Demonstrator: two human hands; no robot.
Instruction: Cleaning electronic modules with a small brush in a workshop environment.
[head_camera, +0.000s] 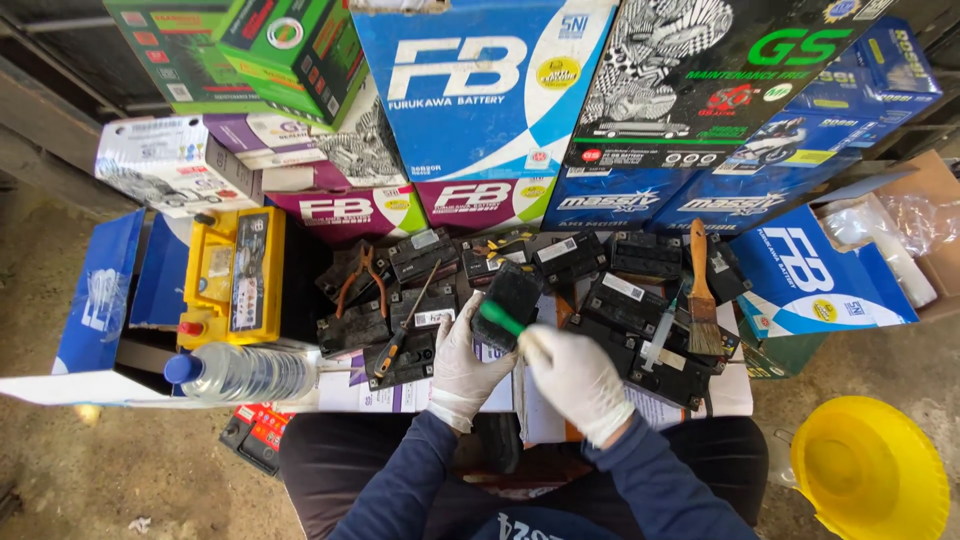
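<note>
My right hand (577, 378) hides most of the green handle (499, 318) (only its tip shows). Right of my hands, the yellow basin (870, 470) runs past the frame's bottom edge.

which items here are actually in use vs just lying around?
In use:
- left hand, holding small black battery
- right hand, gripping green-handled tool against it

Lying about:
- paintbrush
- pliers
- screwdriver
- syringe
- water bottle
- yellow battery
- yellow funnel
- boxes
</note>
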